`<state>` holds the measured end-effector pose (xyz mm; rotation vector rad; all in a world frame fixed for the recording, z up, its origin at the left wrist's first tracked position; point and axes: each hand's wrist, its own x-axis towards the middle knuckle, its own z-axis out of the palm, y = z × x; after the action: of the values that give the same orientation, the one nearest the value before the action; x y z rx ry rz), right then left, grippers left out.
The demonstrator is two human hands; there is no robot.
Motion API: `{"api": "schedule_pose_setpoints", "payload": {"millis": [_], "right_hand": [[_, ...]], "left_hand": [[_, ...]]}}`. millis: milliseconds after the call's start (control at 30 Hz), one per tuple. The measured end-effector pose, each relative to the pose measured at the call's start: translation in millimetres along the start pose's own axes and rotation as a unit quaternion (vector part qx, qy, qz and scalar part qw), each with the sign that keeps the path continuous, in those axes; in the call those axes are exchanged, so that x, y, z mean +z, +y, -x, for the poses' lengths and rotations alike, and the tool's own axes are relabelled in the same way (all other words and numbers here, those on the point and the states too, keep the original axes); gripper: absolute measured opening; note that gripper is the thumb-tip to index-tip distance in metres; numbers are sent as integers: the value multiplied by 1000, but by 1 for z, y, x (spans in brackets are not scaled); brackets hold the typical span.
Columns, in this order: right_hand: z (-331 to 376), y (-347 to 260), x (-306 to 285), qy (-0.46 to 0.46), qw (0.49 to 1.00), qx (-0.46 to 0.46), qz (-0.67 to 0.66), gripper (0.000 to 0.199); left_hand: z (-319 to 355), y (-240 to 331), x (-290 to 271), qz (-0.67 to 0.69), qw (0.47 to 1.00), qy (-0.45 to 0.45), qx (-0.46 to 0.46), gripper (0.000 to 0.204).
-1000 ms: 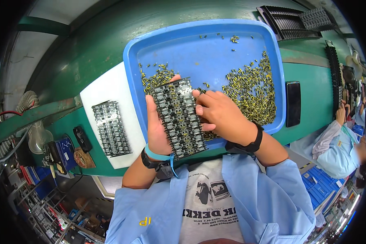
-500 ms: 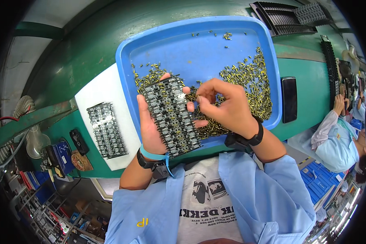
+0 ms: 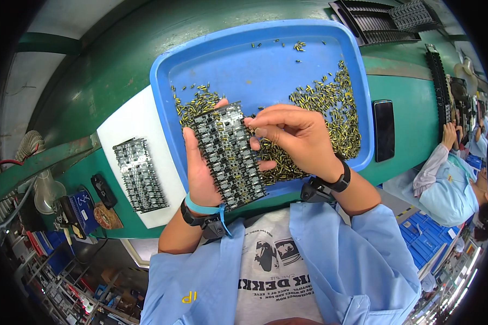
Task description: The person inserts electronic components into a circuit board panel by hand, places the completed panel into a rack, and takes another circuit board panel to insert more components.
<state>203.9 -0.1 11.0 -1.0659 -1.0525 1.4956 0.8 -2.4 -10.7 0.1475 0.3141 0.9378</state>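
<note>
A circuit board panel [image 3: 230, 154] crowded with small black and silver parts lies tilted across my left hand [image 3: 202, 181]. That hand is closed around its edges, thumb on the left side and fingertips showing at the right. My right hand [image 3: 295, 138] is pinched at the panel's upper right edge, close to the left fingertips; whatever sits between its fingertips is hidden. Under both hands is a blue plastic tray [image 3: 217, 57] holding many tiny black-and-yellow cylindrical components [image 3: 339, 116], which look like capacitors.
A second panel [image 3: 141, 176] rests on a white sheet [image 3: 126, 123] at the left. Right of the tray lies a black phone [image 3: 384, 131] on the green table [image 3: 409, 103]. Black racks [image 3: 371, 24] stand at the far right. Another person [image 3: 447, 187] works farther right.
My right fingertips have moved slightly up and left, to the panel's upper right edge. The left hand still holds the panel in nearly the same place.
</note>
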Motion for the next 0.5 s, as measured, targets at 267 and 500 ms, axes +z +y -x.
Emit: {"api": "schedule_pose_setpoints", "payload": {"millis": [267, 500], "right_hand": [[1, 0, -3, -8, 998, 55, -28, 14], [-1, 4, -5, -30, 997, 69, 3, 13]], "left_hand": [[1, -1, 0, -17, 1000, 10, -6, 83], [1, -1, 3, -16, 1000, 21, -9, 85]]}}
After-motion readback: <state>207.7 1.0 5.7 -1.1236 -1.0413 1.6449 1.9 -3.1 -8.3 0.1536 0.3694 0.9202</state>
